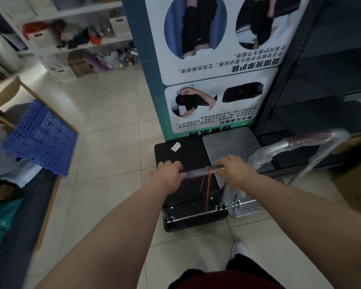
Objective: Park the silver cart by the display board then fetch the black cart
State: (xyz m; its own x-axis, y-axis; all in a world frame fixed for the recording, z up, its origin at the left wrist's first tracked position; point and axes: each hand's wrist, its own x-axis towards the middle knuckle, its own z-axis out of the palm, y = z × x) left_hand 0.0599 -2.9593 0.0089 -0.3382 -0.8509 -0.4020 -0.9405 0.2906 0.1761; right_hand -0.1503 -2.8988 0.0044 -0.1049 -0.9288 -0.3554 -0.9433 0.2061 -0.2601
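Note:
A black cart stands on the tiled floor right in front of me, its deck touching the foot of the display board. My left hand and my right hand both grip its dark handle bar, which has a red cord tied round it. Beside it on the right sits the silver cart, a dotted metal deck against the board, with its plastic-wrapped handle leaning to the right.
A dark metal shelving unit stands right of the board. A cardboard box lies at the right edge. A blue perforated panel and a dark bench with bags are on the left. White shelves line the back.

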